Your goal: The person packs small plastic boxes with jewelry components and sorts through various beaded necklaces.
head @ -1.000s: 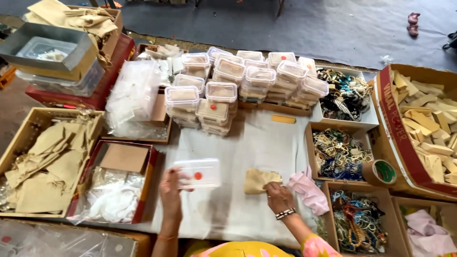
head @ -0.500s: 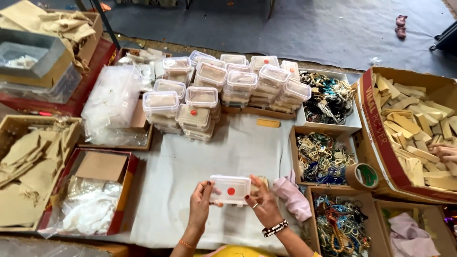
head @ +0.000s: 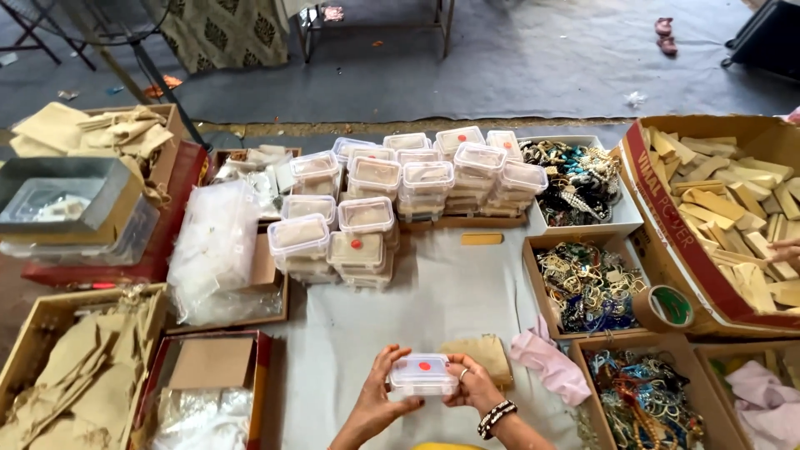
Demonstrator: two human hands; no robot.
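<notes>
Both my hands hold a small clear plastic box with a red dot on its lid point(head: 423, 373) just above the white sheet near the front edge. My left hand point(head: 379, 392) grips its left end, and my right hand point(head: 471, 382), with a ring and a beaded bracelet, grips its right end. A tan cloth pouch point(head: 479, 353) lies flat on the sheet right behind my right hand. Farther back stand stacks of the same lidded boxes point(head: 392, 200), filled with tan pouches.
Cardboard trays of jewellery point(head: 587, 283) and a tape roll point(head: 662, 308) sit at right, with a pink cloth point(head: 546, 362) beside them. A big carton of tan pouches point(head: 733, 208) is far right; another person's hand point(head: 787, 250) reaches in. Plastic bags point(head: 212, 250) and pouch boxes point(head: 75, 383) lie left.
The box was under my left hand alone on the sheet while my right hand touched the pouch. Now both hands hold the box, and the view has shifted left and closer.
</notes>
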